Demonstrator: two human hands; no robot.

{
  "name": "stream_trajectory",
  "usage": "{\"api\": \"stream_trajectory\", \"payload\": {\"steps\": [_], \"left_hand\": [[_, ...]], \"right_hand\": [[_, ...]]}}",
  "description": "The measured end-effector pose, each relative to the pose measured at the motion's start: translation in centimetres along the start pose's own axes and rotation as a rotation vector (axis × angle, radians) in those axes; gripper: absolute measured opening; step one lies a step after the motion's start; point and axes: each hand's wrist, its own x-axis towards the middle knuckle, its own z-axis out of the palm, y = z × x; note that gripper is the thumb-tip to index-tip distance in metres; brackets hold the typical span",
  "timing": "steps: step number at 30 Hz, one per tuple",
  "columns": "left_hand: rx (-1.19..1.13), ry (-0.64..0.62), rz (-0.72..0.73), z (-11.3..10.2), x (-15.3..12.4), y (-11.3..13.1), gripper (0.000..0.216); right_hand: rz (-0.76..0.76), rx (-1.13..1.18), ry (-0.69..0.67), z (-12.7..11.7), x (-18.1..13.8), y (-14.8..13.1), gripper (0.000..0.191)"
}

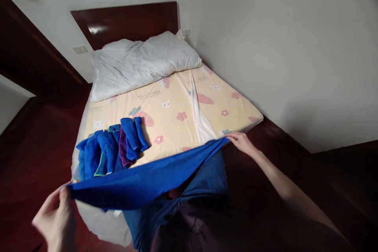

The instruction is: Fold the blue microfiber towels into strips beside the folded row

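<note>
A blue towel (144, 177) is stretched between my two hands, above my lap and the near edge of the bed. My left hand (56, 212), low at the left, pinches one end of it between thumb and fingers. At the other end, near the bed's right corner, my right hand (239, 141) grips the towel's corner. Between them the cloth hangs in a shallow sag, its far edge drawn fairly straight. Just beyond it lies a cluster of rolled or folded blue towels (108, 147), with a purple towel (123, 145) among them.
The bed (174, 126) has a yellow sheet printed with carrots, flowers and rabbits. A white quilt or pillow (144, 59) lies by the dark wooden headboard (126, 21). A pale wall (280, 47) runs along the right, and dark red floor (38, 145) shows on the left.
</note>
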Motion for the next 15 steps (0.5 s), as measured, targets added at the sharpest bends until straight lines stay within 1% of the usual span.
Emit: {"api": "stream_trajectory", "payload": {"steps": [1, 2, 3, 4, 5, 7, 8, 10, 12, 15], "left_hand": [[-0.082, 0.014, -0.002, 1.9, 1.0, 0.5, 0.028], [-0.137, 0.005, 0.027, 3.8, 2.1, 1.3, 0.029], [-0.186, -0.032, 0.076, 5.7, 3.1, 2.4, 0.032], [-0.206, -0.078, 0.122, 7.3, 4.0, 3.5, 0.034], [-0.213, -0.125, 0.154, 8.8, 4.8, 4.7, 0.036], [-0.272, -0.215, 0.133, 11.4, 5.8, 7.1, 0.042], [-0.325, -0.258, 0.106, 12.4, 6.2, 8.2, 0.044], [-0.465, -0.324, 0.062, 14.2, 6.6, 9.8, 0.047], [-0.577, -0.349, 0.066, 15.4, 6.8, 10.7, 0.046], [-0.651, -0.357, 0.078, 15.8, 7.0, 11.5, 0.042]], "right_hand": [[0.039, -0.031, 0.077, -1.8, 1.7, 0.1, 0.033], [0.09, -0.062, 0.154, -3.6, 3.3, 0.1, 0.034], [0.14, -0.084, 0.198, -5.4, 4.9, 0.1, 0.034], [0.177, -0.099, 0.195, -7.1, 6.4, -0.1, 0.034], [0.193, -0.109, 0.16, -8.7, 7.7, -0.2, 0.031], [0.205, -0.096, 0.096, -11.6, 9.9, -0.6, 0.025], [0.209, -0.079, 0.096, -12.8, 10.7, -0.7, 0.023], [0.215, -0.033, 0.153, -14.8, 11.8, -0.9, 0.02], [0.199, 0.01, 0.198, -16.1, 12.2, -1.0, 0.017], [0.195, 0.05, 0.23, -17.6, 11.5, -1.2, 0.012]]}}
